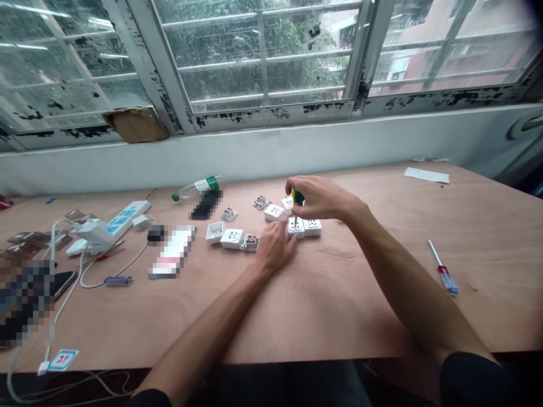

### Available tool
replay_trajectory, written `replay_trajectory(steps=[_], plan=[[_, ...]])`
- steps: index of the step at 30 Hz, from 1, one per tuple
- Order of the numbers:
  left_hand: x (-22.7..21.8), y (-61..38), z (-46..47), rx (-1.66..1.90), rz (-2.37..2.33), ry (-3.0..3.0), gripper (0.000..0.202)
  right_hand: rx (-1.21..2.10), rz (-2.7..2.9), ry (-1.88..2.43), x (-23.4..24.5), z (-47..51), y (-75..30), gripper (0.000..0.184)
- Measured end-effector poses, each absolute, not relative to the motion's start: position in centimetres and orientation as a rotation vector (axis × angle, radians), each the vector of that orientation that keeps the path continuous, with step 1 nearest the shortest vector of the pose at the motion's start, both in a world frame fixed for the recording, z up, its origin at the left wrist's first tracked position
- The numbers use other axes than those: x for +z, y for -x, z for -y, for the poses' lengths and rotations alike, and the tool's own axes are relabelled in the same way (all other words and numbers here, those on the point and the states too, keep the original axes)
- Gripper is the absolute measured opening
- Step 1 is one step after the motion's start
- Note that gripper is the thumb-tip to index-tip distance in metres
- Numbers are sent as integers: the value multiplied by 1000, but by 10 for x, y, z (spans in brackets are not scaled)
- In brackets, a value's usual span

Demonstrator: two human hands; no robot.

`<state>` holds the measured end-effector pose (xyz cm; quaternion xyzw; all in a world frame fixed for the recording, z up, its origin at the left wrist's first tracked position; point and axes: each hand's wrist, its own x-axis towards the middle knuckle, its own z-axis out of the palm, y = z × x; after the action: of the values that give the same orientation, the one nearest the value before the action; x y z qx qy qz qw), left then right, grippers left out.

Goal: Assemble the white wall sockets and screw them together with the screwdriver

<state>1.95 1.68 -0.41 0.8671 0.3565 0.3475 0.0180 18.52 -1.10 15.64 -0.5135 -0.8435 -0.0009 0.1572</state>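
Head view shows my right grip (318, 195) closed round a green-and-yellow screwdriver (298, 196), its shaft upon the white power socket (296, 229) on the worktop (331, 305). My left grip (272, 246) holds this socket's left edge. I judge it light, stiff, rather smooth plastic, best held by the side walls. Farther, the bottle label (207, 183) and red-marked card (63, 360) I cannot surely read.

Now scanning the wooden bench (339, 316), spotting white sockets (232, 238) clustered midway, a plastic bottle (199, 189) lying behind, a power strip (129, 217) left, a screwdriver (443, 270) far right
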Motion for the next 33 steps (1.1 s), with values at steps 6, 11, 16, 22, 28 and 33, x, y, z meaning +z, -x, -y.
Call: replay_trajectory(steps=[6,11,16,22,28,33], plan=[[-5,-19,-18,1092,-1081,-2688,57,-143,2341,1636,154,9,-182,22],[-4,-19,-16,1075,-1110,-2685,53,-63,2382,1509,155,11,-183,28],[-3,-20,-17,1063,-1085,-2692,54,-74,2349,1582,153,10,-180,27],[-3,-19,-16,1043,-1092,-2702,50,-174,2312,1646,152,11,-177,22],[-3,-20,-17,1052,-1089,-2696,54,-143,2303,1630,150,9,-176,23],[-2,-20,-14,1043,-1160,-2708,51,-202,2297,1643,149,10,-175,24]])
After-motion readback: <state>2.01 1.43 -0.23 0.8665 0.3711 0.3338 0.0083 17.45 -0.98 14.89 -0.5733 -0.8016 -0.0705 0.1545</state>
